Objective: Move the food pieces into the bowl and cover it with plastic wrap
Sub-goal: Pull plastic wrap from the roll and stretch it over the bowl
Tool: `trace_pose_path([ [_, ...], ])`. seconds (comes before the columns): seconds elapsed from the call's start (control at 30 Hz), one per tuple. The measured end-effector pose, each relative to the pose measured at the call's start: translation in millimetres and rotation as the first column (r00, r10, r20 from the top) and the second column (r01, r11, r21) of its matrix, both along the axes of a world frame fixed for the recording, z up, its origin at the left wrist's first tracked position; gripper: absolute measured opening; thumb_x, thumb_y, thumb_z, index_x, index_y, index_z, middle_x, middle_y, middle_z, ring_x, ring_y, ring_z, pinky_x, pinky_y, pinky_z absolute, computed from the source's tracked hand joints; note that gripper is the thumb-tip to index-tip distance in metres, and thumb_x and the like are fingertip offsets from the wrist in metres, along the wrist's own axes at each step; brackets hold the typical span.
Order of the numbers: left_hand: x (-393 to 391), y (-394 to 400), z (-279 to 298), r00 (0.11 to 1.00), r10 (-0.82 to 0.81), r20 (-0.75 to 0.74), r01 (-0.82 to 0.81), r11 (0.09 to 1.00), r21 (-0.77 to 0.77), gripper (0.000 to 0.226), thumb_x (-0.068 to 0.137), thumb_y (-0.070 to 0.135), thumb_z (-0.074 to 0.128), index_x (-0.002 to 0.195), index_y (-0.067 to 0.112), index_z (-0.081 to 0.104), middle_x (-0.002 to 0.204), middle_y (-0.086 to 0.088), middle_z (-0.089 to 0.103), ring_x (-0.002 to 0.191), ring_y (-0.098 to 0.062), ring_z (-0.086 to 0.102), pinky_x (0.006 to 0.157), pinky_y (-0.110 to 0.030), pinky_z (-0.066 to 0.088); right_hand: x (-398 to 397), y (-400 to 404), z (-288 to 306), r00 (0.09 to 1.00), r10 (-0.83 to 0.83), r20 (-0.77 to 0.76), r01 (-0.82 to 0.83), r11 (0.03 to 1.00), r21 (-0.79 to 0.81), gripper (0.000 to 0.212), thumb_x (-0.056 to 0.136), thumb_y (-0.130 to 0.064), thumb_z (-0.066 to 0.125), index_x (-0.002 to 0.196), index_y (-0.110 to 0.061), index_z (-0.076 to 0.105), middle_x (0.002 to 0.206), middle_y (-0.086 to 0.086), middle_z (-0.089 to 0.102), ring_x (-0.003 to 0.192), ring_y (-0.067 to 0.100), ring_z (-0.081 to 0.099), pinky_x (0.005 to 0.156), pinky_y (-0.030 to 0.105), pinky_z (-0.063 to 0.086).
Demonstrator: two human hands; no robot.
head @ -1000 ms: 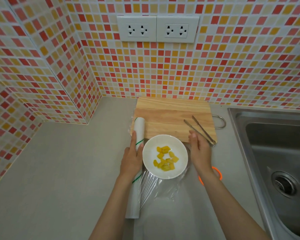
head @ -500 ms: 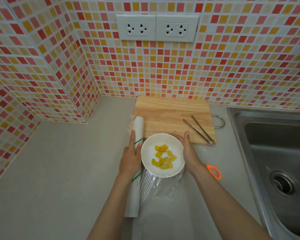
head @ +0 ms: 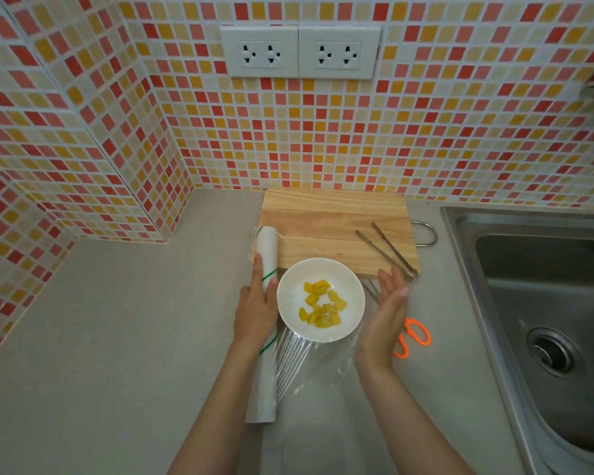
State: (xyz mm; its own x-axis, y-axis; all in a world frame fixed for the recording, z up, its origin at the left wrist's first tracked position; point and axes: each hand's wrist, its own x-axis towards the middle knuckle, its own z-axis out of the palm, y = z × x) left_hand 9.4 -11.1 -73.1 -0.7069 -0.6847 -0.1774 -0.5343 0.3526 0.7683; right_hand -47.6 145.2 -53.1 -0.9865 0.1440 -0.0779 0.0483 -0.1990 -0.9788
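Note:
A white bowl (head: 350, 286) with several yellow food pieces (head: 321, 305) sits on the grey counter, on a sheet of clear plastic wrap (head: 309, 358) pulled out from a white roll (head: 266, 255). My left hand (head: 256, 308) presses down on the roll just left of the bowl. My right hand (head: 384, 311) stands open on edge just right of the bowl, fingers straight, apart from the rim. The wrap lies under and in front of the bowl, not over it.
A wooden cutting board (head: 336, 221) lies behind the bowl with metal tongs (head: 388, 250) on its right side. Orange-handled scissors (head: 414, 337) rest right of my right hand. A steel sink (head: 542, 303) fills the right. Tiled walls close the back and left.
My right hand let go of the bowl's rim and moved off to the right, now open. The left hand has stayed on the roll.

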Motion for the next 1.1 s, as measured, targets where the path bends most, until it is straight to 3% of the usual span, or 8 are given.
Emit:
trace_pose_path([
  [0.17, -4, 6, 0, 1.0, 0.023, 0.018, -0.023, 1.0, 0.01, 0.055, 0.096, 0.052, 0.029, 0.144, 0.053, 0.001, 0.102, -0.013, 0.053, 0.093, -0.031, 0.055, 0.087, -0.039, 0.042, 12, -24, -5, 0.995, -0.026, 0.097, 0.028, 0.999, -0.026, 0.047, 0.102, -0.035, 0.019, 0.136, -0.014, 0.044, 0.124, -0.002, 0.057, 0.104, 0.004, 0.058, 0.074, 0.003, 0.046],
  [0.27, -5, 8, 2, 0.999, 0.043, 0.023, -0.043, 0.999, 0.009, 0.055, 0.095, 0.054, 0.027, 0.143, 0.054, 0.0, 0.098, -0.01, 0.048, 0.083, -0.025, 0.049, 0.082, -0.036, 0.039, 9, -25, -4, 0.993, -0.036, 0.111, 0.038, 0.999, -0.018, 0.051, 0.099, -0.043, 0.021, 0.136, -0.017, 0.043, 0.123, 0.0, 0.058, 0.11, 0.014, 0.057, 0.083, 0.016, 0.048],
  [0.43, -2, 8, 5, 0.998, 0.055, 0.022, -0.056, 0.998, 0.023, 0.057, 0.095, 0.054, 0.028, 0.144, 0.052, -0.001, 0.102, -0.009, 0.046, 0.09, -0.028, 0.052, 0.089, -0.039, 0.041, -1, -6, -11, 0.936, 0.282, 0.21, -0.285, 0.958, -0.019, 0.051, 0.099, -0.046, 0.021, 0.13, -0.018, 0.05, 0.128, 0.008, 0.06, 0.118, 0.022, 0.056, 0.098, 0.035, 0.046],
  [0.57, -2, 8, 7, 0.998, 0.062, 0.02, -0.063, 0.997, 0.043, 0.057, 0.094, 0.054, 0.028, 0.144, 0.052, 0.0, 0.107, -0.011, 0.048, 0.1, -0.032, 0.054, 0.093, -0.041, 0.041, -25, 33, 1, 0.789, 0.563, 0.245, -0.61, 0.673, 0.419, 0.067, 0.089, -0.061, 0.032, 0.145, -0.025, 0.03, 0.154, -0.004, 0.031, 0.142, 0.01, 0.026, 0.114, 0.029, 0.025],
  [0.63, -3, 9, 7, 0.998, 0.059, 0.027, -0.06, 0.997, 0.041, 0.057, 0.095, 0.054, 0.028, 0.145, 0.051, 0.0, 0.11, -0.014, 0.05, 0.101, -0.033, 0.055, 0.093, -0.041, 0.041, -40, 41, 15, 0.729, 0.651, 0.212, -0.623, 0.503, 0.599, 0.093, 0.079, -0.066, 0.044, 0.15, -0.02, 0.005, 0.158, -0.009, 0.004, 0.144, 0.004, 0.0, 0.118, 0.029, 0.005],
  [0.8, -3, 6, 9, 0.999, 0.025, 0.028, -0.025, 0.999, 0.026, 0.058, 0.095, 0.053, 0.028, 0.146, 0.048, 0.001, 0.111, -0.018, 0.055, 0.1, -0.034, 0.056, 0.09, -0.04, 0.042, -61, 29, 39, 0.393, 0.864, 0.315, -0.486, -0.096, 0.869, 0.127, 0.066, -0.058, 0.072, 0.147, -0.014, -0.015, 0.158, 0.001, -0.016, 0.144, 0.009, -0.016, 0.115, 0.027, -0.008],
  [0.9, -4, 3, 9, 0.999, 0.013, 0.031, -0.013, 1.0, 0.028, 0.057, 0.096, 0.052, 0.028, 0.146, 0.048, 0.001, 0.113, -0.019, 0.057, 0.103, -0.033, 0.056, 0.088, -0.038, 0.04, -64, 26, 37, 0.345, 0.852, 0.393, -0.432, -0.227, 0.873, 0.129, 0.066, -0.058, 0.072, 0.147, -0.01, -0.015, 0.159, 0.006, -0.015, 0.146, 0.013, -0.014, 0.116, 0.028, -0.009],
  [1.1, -4, -4, 8, 1.0, -0.03, 0.008, 0.03, 0.995, 0.097, 0.056, 0.097, 0.047, 0.027, 0.146, 0.047, 0.0, 0.123, -0.022, 0.058, 0.115, -0.035, 0.053, 0.087, -0.034, 0.036, -65, 24, 38, 0.354, 0.825, 0.441, -0.392, -0.297, 0.871, 0.133, 0.063, -0.066, 0.069, 0.147, -0.01, -0.017, 0.159, 0.005, -0.015, 0.146, 0.012, -0.014, 0.116, 0.037, -0.016],
])
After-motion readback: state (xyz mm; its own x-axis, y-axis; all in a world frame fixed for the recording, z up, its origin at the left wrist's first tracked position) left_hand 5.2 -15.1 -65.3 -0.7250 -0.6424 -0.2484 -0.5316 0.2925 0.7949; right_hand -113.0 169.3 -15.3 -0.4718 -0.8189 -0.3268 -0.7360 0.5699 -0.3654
